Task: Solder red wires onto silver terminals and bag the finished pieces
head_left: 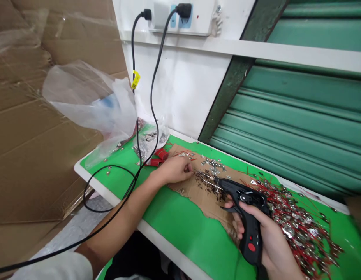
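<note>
My right hand (269, 233) grips a black soldering gun (252, 229) by its handle, its thin metal tip pointing left. Close to that tip, my left hand (176, 170) is pinched with thumb and fingers together; what lies between them is too small to make out. Under both sits a torn cardboard sheet (202, 204) with dark scorch marks or residue around the tip. Small shiny metal discs (213, 165) are scattered on the cardboard behind the tip. Several thin red wires (184, 153) lie beyond my left hand.
A large heap of metal discs with red wires (303, 223) covers the right of the green tabletop (180, 221). Red wire bundles (153, 161) and a clear bag (154, 136) stand at the back left. Black cables (152, 89) drop from a wall socket (194, 19) across my left arm.
</note>
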{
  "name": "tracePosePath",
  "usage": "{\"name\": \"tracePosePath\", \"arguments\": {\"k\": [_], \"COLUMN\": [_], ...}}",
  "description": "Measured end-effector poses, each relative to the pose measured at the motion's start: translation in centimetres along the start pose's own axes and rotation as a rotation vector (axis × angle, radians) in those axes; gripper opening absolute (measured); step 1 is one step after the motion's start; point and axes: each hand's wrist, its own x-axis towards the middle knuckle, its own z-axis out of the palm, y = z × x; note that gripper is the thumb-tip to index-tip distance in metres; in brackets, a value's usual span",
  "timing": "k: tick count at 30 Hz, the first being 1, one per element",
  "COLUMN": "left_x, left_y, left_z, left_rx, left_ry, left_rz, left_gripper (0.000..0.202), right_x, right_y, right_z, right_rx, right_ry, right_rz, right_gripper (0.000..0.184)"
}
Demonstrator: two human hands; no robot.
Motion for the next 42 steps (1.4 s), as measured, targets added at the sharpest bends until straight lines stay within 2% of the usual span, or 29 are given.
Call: {"name": "tracePosePath", "arguments": {"k": [8,13,17,24,37,42], "left_x": [0.0,-0.1,0.0,0.2,-0.1,-0.1], "left_y": [0.3,0.3,0.9,1.8,1.7,1.4], "left_z": [0.1,0.5,0.4,0.0,0.2,0.4], "left_rx": [0.027,0.044,0.050,0.016,-0.074,-0.072], "left_ry": [0.026,0.048,0.039,0.020,0.076,0.090], "left_rz": [-0.005,-0.034,-0.076,-0.163,-0.196,-0.172], "left_gripper": [0.014,0.013,0.014,0.011,0.015,0.016], "right_x": [-1.0,-0.7,-0.7,-0.5,-1.3,-2.0], "right_y": [-0.1,-0.1,0.1,0.0,-0.7,-1.3], "right_z": [0.5,0.6,0.6,0.1,-0.6,-0.7], "right_rx": [0.065,0.141,0.187,0.228,0.292,0.315], "right_ry": [-0.038,0.012,-0.003,0.003,-0.057,-0.031], "right_rz": [-0.100,-0.289,-0.358,-0.442,-0.513,-0.546], "right_gripper": [0.033,0.031,0.038,0.035,0.025,0.026]}}
